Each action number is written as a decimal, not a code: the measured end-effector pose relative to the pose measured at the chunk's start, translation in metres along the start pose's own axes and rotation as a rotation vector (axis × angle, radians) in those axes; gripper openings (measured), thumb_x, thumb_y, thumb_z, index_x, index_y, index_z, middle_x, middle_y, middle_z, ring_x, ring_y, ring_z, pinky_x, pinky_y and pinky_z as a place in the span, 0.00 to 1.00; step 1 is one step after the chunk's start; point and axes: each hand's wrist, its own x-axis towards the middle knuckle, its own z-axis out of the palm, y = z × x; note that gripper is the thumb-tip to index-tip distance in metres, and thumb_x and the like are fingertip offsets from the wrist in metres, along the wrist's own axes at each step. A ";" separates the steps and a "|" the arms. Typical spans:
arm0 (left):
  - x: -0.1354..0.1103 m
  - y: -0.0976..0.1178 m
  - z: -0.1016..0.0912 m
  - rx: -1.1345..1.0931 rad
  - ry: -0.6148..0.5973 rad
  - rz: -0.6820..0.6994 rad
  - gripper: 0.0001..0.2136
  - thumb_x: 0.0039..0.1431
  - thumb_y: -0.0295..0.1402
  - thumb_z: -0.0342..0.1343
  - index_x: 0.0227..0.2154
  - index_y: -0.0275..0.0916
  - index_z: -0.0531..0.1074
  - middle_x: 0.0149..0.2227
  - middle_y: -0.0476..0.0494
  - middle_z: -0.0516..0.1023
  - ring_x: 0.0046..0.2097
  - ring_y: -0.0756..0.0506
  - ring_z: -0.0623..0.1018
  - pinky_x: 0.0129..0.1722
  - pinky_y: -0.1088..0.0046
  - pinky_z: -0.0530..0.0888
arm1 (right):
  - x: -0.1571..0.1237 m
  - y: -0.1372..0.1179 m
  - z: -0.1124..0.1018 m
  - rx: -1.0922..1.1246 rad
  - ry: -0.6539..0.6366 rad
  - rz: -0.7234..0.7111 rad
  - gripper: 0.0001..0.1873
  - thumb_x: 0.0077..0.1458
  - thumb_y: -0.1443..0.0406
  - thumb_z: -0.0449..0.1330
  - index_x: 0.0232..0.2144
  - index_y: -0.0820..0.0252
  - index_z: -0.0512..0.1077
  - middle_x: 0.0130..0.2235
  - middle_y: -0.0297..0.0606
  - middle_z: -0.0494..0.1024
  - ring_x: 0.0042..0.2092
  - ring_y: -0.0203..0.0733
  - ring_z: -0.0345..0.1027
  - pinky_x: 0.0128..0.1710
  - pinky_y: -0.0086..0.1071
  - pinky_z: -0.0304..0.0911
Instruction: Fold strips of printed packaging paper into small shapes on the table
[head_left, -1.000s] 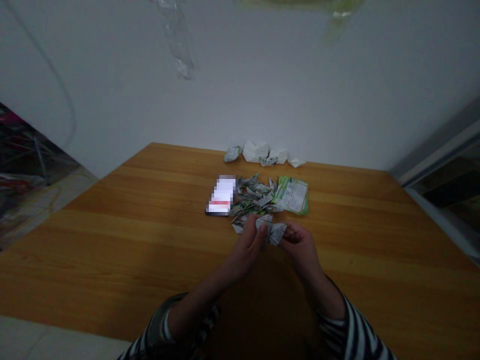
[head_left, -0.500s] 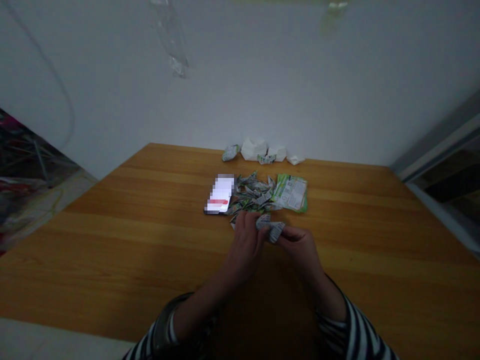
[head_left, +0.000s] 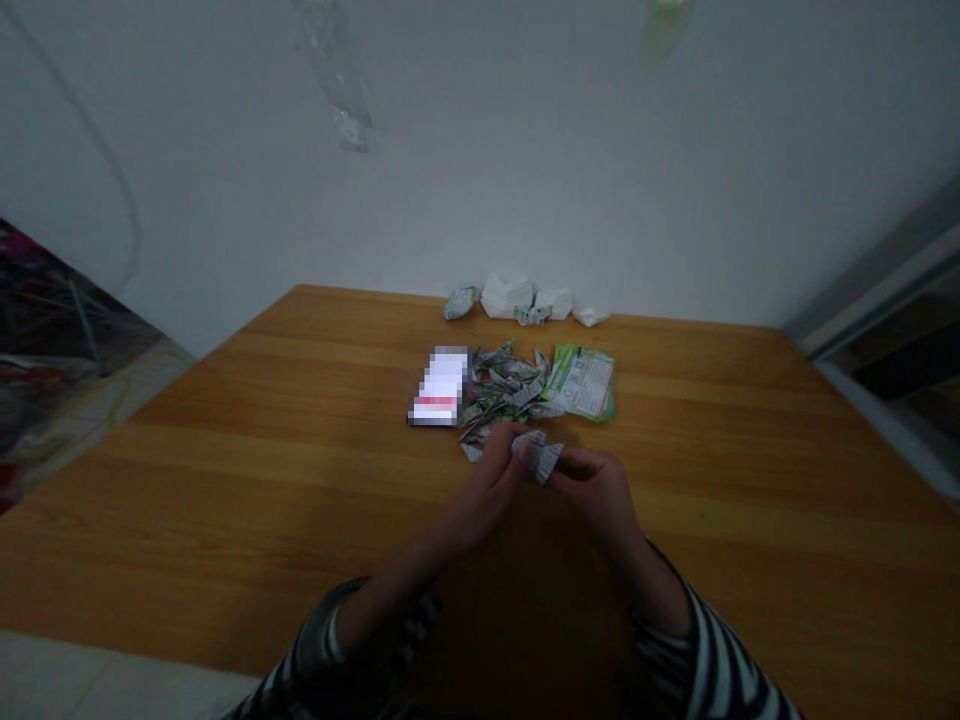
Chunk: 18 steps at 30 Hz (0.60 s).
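A small folded piece of printed paper (head_left: 546,460) is pinched between my two hands, above the table's middle. My left hand (head_left: 496,470) grips its left side, thumb on top. The right edge is held by the fingertips of my right hand (head_left: 600,485). Just beyond my hands lies a pile of folded printed paper pieces (head_left: 510,385). To the right of that pile sits a stack of flat green-and-white printed sheets (head_left: 585,383). A phone (head_left: 440,388) with a lit, blurred screen lies on the left of the pile.
Along the back edge of the wooden table (head_left: 262,440), against the wall, stand white folded papers (head_left: 507,297) and a crumpled printed paper (head_left: 460,302). A clear plastic strip (head_left: 341,80) hangs on the wall. Cluttered items (head_left: 45,310) are at the far left.
The fingers of my left hand have shifted and curled around the paper, with the wrist a little lower and left. My right hand stays nearly in place, still pinching.
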 end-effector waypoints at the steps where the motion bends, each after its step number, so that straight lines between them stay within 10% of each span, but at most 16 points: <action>1: 0.001 -0.001 0.000 -0.002 -0.014 0.000 0.11 0.69 0.40 0.39 0.42 0.41 0.63 0.41 0.44 0.68 0.45 0.44 0.69 0.48 0.65 0.69 | 0.000 0.001 0.000 -0.011 -0.008 0.004 0.08 0.44 0.67 0.68 0.32 0.59 0.82 0.32 0.36 0.84 0.35 0.46 0.77 0.38 0.36 0.71; 18: 0.000 0.001 0.012 -0.224 0.035 -0.020 0.12 0.63 0.41 0.51 0.46 0.42 0.65 0.41 0.45 0.72 0.43 0.44 0.72 0.45 0.68 0.69 | -0.004 0.003 0.012 -0.024 0.037 -0.053 0.11 0.49 0.67 0.62 0.38 0.60 0.77 0.37 0.39 0.81 0.39 0.46 0.75 0.41 0.36 0.71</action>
